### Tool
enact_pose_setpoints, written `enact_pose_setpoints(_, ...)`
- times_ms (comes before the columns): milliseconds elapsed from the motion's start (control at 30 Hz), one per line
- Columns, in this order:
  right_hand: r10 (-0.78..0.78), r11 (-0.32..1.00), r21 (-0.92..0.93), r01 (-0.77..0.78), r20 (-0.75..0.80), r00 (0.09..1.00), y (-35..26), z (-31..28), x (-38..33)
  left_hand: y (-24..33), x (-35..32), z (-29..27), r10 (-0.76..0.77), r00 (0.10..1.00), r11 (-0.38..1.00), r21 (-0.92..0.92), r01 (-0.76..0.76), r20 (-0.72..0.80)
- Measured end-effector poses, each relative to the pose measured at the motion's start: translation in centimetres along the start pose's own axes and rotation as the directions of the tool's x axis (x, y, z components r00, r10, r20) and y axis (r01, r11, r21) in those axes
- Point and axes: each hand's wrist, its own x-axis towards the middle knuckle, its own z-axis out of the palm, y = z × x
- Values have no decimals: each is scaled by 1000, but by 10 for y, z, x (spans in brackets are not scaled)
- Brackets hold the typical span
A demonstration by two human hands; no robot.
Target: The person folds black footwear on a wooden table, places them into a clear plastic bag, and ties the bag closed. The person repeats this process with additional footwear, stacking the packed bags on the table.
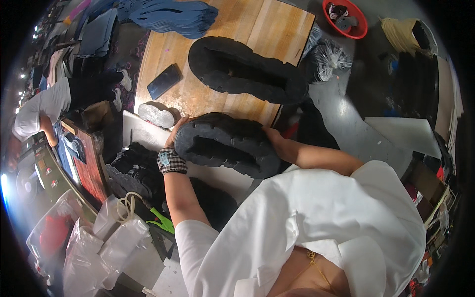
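Observation:
Between my two hands is a thick black shoe sole [225,163], notched along its rim and with a long dark hollow down its middle. My left hand [176,130] grips its left end, most of the fingers hidden behind it. At the right end, my right hand [273,138] holds on, with its fingertips also out of sight. Just beyond, a similar black sole [222,72] lies on the wooden table [227,106], reaching over its right edge. Close to my left hand sits a pale, clear-looking sole-shaped block [156,115].
A phone [164,81] and a pile of blue sole-shaped sheets [170,17] lie on the table. Black pieces [131,171] fill the space at lower left, near plastic bags [106,247]. A red basin [358,24] stands at far right. Another person [47,104] bends at left.

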Motion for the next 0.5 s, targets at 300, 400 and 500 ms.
enact_pose_setpoints(300, -741, 542, -710, 450, -151, 654, 12, -36, 31, -26, -3, -9, 69, 973, 990, 102, -93, 222)
enact_pose_setpoints(400, -862, 40, -840, 542, 245, 444, 10, -41, 14, -35, -7, -11, 130, 969, 985, 83, -150, 208)
enact_pose_setpoints(500, -771, -218, -774, 595, 510, 381, 0, -27, 5, -39, -4, -15, 107, 962, 994, -32, -102, 251)
